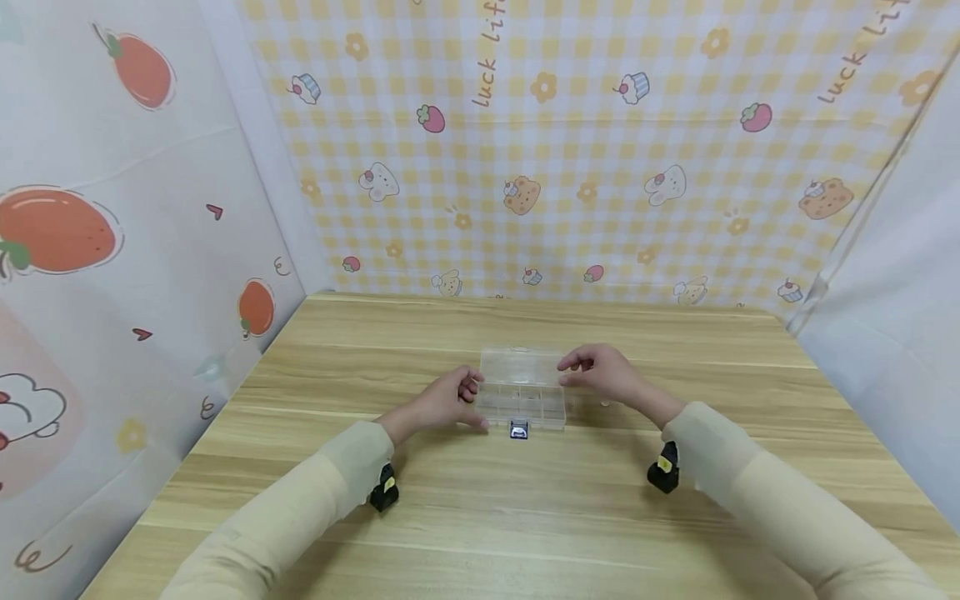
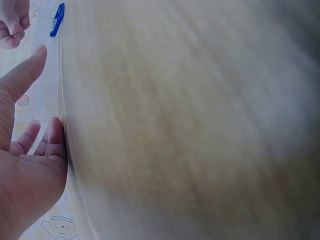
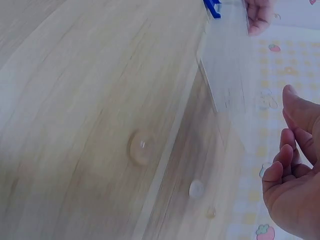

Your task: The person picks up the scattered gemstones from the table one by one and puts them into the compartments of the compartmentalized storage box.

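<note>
A clear plastic compartment box (image 1: 519, 408) lies in the middle of the table, its see-through lid (image 1: 517, 367) raised at the back. At the middle of its front edge is a blue latch (image 1: 519, 430), also in view in both wrist views. My left hand (image 1: 448, 400) is at the box's left end, thumb extended by the front corner and fingers loosely bent. My right hand (image 1: 603, 372) is at the lid's right edge; in the right wrist view its fingers are bent and hold nothing. The box's compartments show no contents in the head view.
To the right of the box, several small clear round pieces lie on the wood-grain table (image 1: 570, 517), the largest a clear dome-like piece (image 3: 142, 147). A yellow checked curtain (image 1: 562, 167) hangs behind the table; a printed sheet (image 1: 150, 250) hangs at the left.
</note>
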{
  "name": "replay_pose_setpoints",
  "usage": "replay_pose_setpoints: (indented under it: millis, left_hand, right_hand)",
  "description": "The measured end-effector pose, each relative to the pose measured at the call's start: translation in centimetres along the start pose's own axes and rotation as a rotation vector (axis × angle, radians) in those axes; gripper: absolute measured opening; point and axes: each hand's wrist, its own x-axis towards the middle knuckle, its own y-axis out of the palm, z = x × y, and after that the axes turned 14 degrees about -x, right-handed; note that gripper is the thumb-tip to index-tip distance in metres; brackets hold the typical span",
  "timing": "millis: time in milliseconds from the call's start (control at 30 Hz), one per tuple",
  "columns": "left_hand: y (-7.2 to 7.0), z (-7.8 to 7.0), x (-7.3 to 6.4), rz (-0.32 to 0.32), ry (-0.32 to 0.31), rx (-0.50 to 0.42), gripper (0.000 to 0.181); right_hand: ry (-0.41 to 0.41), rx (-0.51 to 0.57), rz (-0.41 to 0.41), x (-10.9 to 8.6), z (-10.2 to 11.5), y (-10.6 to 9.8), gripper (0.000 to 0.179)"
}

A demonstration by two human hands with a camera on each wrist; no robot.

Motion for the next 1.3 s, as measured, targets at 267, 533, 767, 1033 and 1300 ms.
replay_pose_setpoints:
  millis: [267,533,767,1033,1300]
  left_hand:
    - [0.0,0.1,0.0,0.001,-0.006,0.003,0.071]
    - [0.0,0.0,0.0,0.003,-0.001,0.0,0.071]
    - [0.0,0.1,0.1,0.004,0.005,0.006,0.071]
    - [0.0,0.1,0.1,0.011,0.005,0.003,0.071]
    - [0.0,0.2,0.1,0.015,0.002,-0.003,0.071]
  right_hand:
    - [0.042,0.025,-0.02,-1.2,-1.6,-1.5,0.025]
    - [0.073,0.052,-0.043,-2.7,-3.8,-2.9,0.029]
    - [0.111,0.081,-0.041,-4.2,-4.6,-3.9,0.032]
    - [0.131,0.079,-0.05,-5.1,-7.4,-4.1,0.039]
    - [0.14,0.115,-0.025,-6.1,-9.9,-4.4,0.042]
